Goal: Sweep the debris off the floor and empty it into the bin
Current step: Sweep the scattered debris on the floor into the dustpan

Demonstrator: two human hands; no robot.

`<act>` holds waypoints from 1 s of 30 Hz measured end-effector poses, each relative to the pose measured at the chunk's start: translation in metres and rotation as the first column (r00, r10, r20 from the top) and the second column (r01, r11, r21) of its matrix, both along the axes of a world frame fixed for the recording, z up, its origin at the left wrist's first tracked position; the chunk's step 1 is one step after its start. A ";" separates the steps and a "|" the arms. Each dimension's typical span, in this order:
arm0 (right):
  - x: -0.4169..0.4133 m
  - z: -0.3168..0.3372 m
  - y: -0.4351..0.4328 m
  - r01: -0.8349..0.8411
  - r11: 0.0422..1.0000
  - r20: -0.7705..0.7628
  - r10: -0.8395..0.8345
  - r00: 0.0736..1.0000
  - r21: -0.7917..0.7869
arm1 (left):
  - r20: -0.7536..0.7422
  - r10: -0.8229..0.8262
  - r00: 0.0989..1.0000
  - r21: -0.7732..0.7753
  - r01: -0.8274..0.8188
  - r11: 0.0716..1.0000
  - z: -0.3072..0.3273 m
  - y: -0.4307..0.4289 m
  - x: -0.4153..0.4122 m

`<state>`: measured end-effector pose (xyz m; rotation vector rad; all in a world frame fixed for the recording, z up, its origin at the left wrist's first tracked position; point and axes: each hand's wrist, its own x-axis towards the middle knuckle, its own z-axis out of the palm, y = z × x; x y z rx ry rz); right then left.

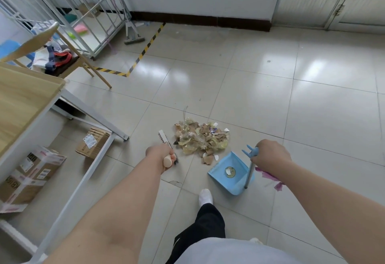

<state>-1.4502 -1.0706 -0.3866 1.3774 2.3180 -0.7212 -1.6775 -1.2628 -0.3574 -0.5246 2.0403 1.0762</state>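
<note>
A pile of debris (201, 138), cardboard scraps and yellow wrappers, lies on the tiled floor in front of me. My left hand (161, 154) grips the broom handle (167, 160); the broom head (163, 136) stands just left of the pile. My right hand (269, 152) grips the upright handle (250, 170) of a light blue dustpan (230, 173), which rests on the floor just below and right of the pile, its mouth toward it. A scrap of paper lies inside the pan. No bin is in view.
A wooden table with white legs (83, 159) stands at left, with cardboard boxes (92, 142) under it. A chair (62, 59), white metal racks and a mop (133, 34) are at the back left. Purple marks (270, 177) stain the floor by the dustpan. My foot (205, 197) is behind it.
</note>
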 end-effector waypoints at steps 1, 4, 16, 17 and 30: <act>-0.011 0.000 0.002 0.007 1.000 0.002 -0.007 1.000 -0.003 | -0.002 -0.036 0.999 -0.025 0.036 0.999 -0.002 0.005 -0.012; -0.044 0.000 0.009 0.019 1.000 0.016 -0.019 1.000 -0.008 | 0.008 -0.166 0.986 -0.103 0.166 0.981 -0.011 0.017 -0.050; -0.139 -0.005 0.022 0.093 0.993 0.003 -0.093 0.996 -0.079 | 0.129 -0.857 0.499 -0.480 0.788 0.386 -0.026 0.061 -0.150; -0.145 -0.005 0.025 0.093 0.993 -0.003 -0.093 0.996 -0.079 | 0.141 -0.888 0.438 -0.486 0.812 0.324 -0.026 0.061 -0.151; -0.184 -0.013 0.038 0.030 0.999 -0.028 -0.031 0.999 -0.033 | 0.272 -0.816 0.511 -0.096 0.858 0.505 0.004 0.076 -0.111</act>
